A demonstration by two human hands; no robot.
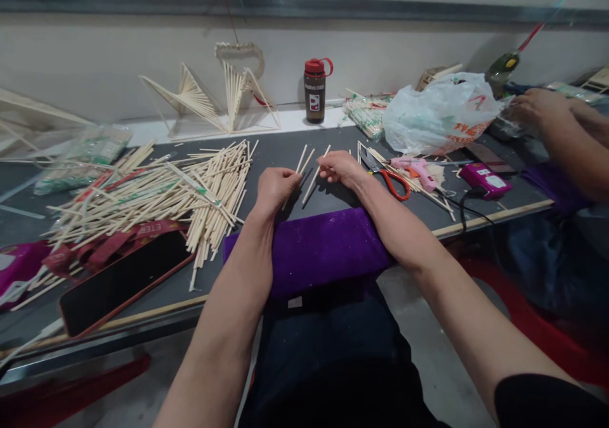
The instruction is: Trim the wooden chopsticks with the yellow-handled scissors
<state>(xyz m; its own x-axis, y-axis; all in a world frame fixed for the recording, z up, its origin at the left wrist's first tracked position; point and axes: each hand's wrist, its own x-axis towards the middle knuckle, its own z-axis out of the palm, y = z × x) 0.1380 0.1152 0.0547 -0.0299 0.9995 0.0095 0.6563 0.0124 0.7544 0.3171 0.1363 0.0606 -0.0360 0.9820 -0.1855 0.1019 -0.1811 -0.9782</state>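
Observation:
Near the middle of the dark table, my left hand (277, 189) pinches two thin wooden sticks (306, 160) that point up and away. Just right of it, my right hand (340, 168) is closed on a single wooden stick (311, 186), which slants down to the left. A small gap separates the sticks of the two hands. Below both wrists a folded purple cloth (328, 247) lies over the table edge. A large loose pile of wooden sticks (219, 187) spreads to the left of my left hand.
Orange-handled scissors (394, 185), a pink glue gun (419, 169) and a plastic bag (440, 114) lie to the right. A bottle (314, 95) and stick models (190, 101) stand by the wall. A phone (126, 279) rests front left. Another person's hands (547, 108) are far right.

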